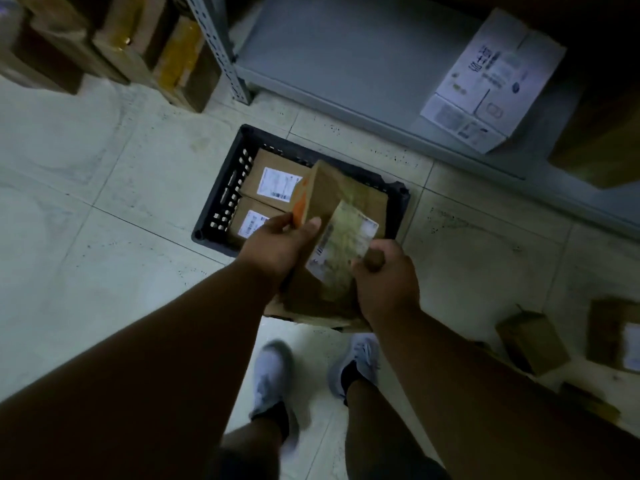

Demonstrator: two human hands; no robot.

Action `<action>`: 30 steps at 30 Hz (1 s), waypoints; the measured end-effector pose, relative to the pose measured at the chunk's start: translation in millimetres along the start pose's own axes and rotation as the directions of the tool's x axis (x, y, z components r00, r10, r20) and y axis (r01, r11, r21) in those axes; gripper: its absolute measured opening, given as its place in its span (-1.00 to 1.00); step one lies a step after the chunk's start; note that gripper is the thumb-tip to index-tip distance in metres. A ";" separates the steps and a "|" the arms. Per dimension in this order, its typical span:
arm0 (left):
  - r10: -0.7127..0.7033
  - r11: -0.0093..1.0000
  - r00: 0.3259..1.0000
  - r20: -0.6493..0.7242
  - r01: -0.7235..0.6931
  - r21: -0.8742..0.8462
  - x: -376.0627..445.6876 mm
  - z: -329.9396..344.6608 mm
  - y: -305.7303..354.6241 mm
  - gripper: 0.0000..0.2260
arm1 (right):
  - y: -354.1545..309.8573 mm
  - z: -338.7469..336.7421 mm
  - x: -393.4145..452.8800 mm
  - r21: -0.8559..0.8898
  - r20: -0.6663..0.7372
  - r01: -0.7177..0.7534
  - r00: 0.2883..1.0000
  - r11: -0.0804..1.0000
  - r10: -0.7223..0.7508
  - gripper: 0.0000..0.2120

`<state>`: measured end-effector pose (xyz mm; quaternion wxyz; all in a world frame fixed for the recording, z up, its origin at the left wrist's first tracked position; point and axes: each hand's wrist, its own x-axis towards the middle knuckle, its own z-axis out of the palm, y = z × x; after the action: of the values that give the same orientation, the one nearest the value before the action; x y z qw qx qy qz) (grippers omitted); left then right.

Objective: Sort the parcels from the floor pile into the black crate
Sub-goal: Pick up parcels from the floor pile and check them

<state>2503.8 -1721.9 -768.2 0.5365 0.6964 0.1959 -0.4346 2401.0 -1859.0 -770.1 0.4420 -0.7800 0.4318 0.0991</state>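
A black crate [221,199] stands on the tiled floor in front of my feet. Two labelled brown parcels [277,178] lie flat in its left half. I hold a larger brown parcel [332,202] with a white label and orange tape tilted above the crate's right side. My left hand [277,244] grips its left edge, thumb on top. My right hand [384,275] grips its near right corner. What lies in the crate beneath the held parcel is hidden.
A grey metal shelf [346,57] runs across the back with a white printed box [485,81] on it. Brown boxes [121,43] are stacked at the back left. More parcels [533,341] lie on the floor at the right. My shoes [273,375] stand just behind the crate.
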 end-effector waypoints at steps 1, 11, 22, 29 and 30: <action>0.023 0.995 0.999 -0.024 -0.021 0.094 14.7 1.7 -3.1 -0.41 | 1.8 5.4 8.2 -0.029 -0.009 0.015 1.000 0.999 -0.015 -0.78; 0.099 0.863 0.995 0.018 -0.095 0.496 155.1 18.2 -46.3 -0.70 | 56.4 104.7 93.2 -0.091 -0.027 -0.124 0.992 0.988 0.122 -0.57; -0.020 0.935 0.995 0.096 -0.016 0.355 234.4 33.8 -91.2 -0.52 | 82.8 136.5 155.2 -0.500 -0.008 -0.038 0.999 0.865 0.039 -0.58; -0.144 0.917 0.966 0.213 0.050 0.396 259.6 53.3 -112.2 -0.49 | 112.3 149.0 177.7 -0.573 0.198 -0.043 0.962 0.818 0.189 -0.56; -0.134 0.902 0.968 0.210 0.032 0.430 265.0 53.8 -112.8 -0.50 | 114.1 150.3 180.2 -0.555 0.203 -0.042 0.962 0.831 0.185 -0.54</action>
<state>2543.7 -1783.4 -1051.9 0.3728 0.7308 0.0619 -0.5684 2457.8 -1875.1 -1024.4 0.2452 -0.8275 0.3726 0.3409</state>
